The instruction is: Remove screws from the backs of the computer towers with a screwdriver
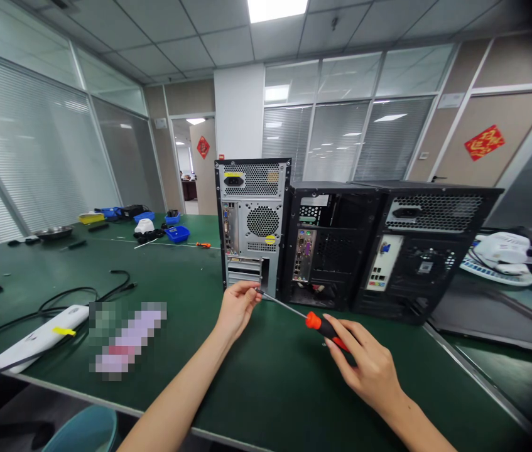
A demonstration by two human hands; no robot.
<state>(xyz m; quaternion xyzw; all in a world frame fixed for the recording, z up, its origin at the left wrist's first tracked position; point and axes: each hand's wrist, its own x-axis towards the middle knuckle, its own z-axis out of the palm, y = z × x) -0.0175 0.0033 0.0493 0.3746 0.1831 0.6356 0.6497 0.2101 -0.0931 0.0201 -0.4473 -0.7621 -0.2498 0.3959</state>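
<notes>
My right hand [362, 358] is wrapped round the red and black handle of a screwdriver [321, 326], whose thin shaft slants up and to the left. At its tip the fingers of my left hand [240, 306] are pinched together; whether a small part sits between them is too small to tell. Both hands are just in front of a silver-backed computer case [251, 220], near its lower slot covers [243, 271]. The case stands upright with its rear panel facing me.
Two black computer cases [331, 251] [428, 251] stand beside it on the right. A white power strip [42, 339] with black cables lies left on the green table [190, 376]. Farther back are blue trays [177, 234], an orange-handled tool [203, 245] and a metal bowl [53, 233].
</notes>
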